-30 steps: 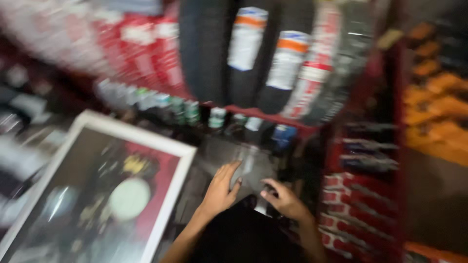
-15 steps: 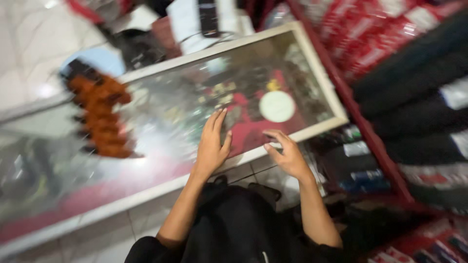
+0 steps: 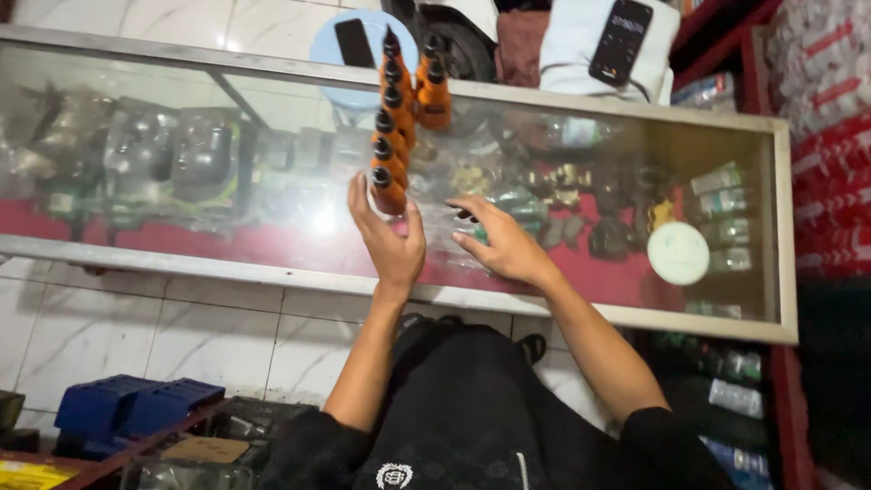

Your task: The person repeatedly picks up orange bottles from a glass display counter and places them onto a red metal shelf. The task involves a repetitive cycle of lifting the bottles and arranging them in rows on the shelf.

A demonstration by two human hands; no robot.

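You have 2 hands over the glass counter (image 3: 272, 63): your left hand (image 3: 390, 240) and right hand (image 3: 504, 243). You can count 8 orange bottles (image 3: 390, 150) in 2 rows, 2 dark phones (image 3: 620, 41), and 1 white round lid (image 3: 678, 253).

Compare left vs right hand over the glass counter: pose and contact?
The left hand stands palm-up-edge, fingers raised against the nearest orange bottle; the right hand lies palm down, fingers spread on the glass counter top. Left touches the bottle row; right is apart from it. Both are bare, reaching from black sleeves; neither shows a closed grip.
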